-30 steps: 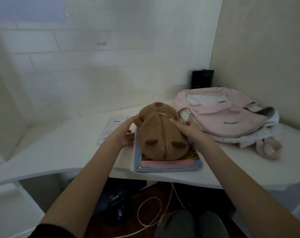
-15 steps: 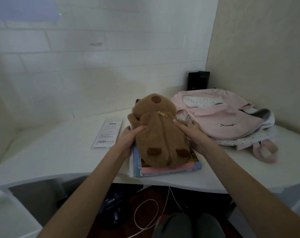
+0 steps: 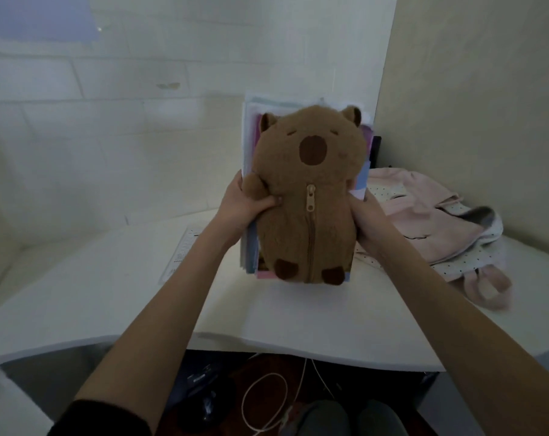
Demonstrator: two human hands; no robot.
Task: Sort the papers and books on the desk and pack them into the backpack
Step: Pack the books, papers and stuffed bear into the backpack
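The curved white desk [image 3: 115, 297] spreads below the grip, its front edge nearest the camera. To the right of the grip and lying flat on the desktop is the pale pink fabric backpack [image 3: 424, 221] with polka-dot lining, well apart from both hands. Held between the hands, standing upright with its lower edge just above or on the desk (which of the two is not clear), is the stack of books and papers [image 3: 251, 143] in white, pink and blue. Pressed against its front face is the brown plush capybara pouch [image 3: 307, 196] with a central zipper, head up. The left hand [image 3: 246, 204] grips the stack's left edge, thumb curled over onto the plush. The right hand [image 3: 366, 220] clasps the right edge, fingers hidden behind. Left of the grip, a flat white printed packet [image 3: 180, 256] lies on the desk, partly hidden by the left forearm.
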